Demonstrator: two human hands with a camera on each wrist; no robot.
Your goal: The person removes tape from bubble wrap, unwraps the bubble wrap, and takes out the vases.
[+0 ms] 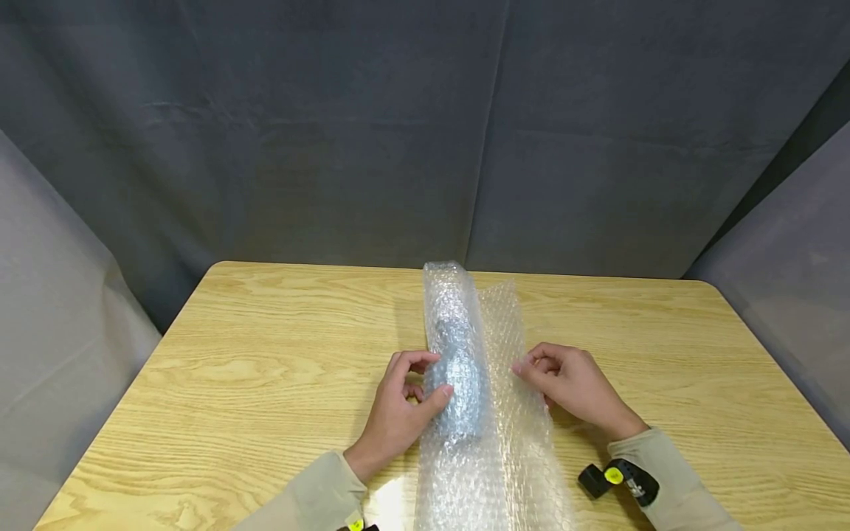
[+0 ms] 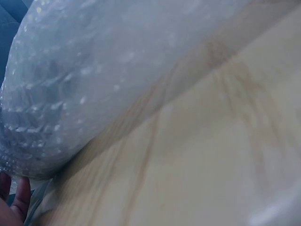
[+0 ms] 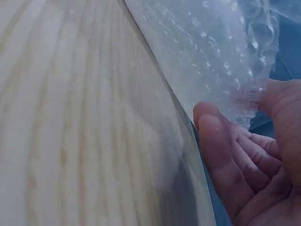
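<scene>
A bluish object (image 1: 457, 380) of unclear kind shows through layers of clear bubble wrap (image 1: 446, 291), which form a long flattened roll on the table. My left hand (image 1: 398, 413) grips the roll's left side around the bluish part, thumb on top and fingers bent. To the right, a loose flap (image 1: 508, 332) of the same wrap stretches away from the roll. The edge of that flap is pinched between thumb and fingers of my right hand (image 1: 574, 383). In the right wrist view the flap's edge (image 3: 249, 101) runs between thumb and fingers, lifted off the table.
The wood-grain table (image 1: 265, 354) has rounded far corners. A dark grey curtain (image 1: 352, 133) hangs behind it, and pale cloth (image 1: 53, 332) hangs at both sides. A wrist camera (image 1: 617, 479) sits on the right sleeve. Bubble wrap runs past the near edge of view.
</scene>
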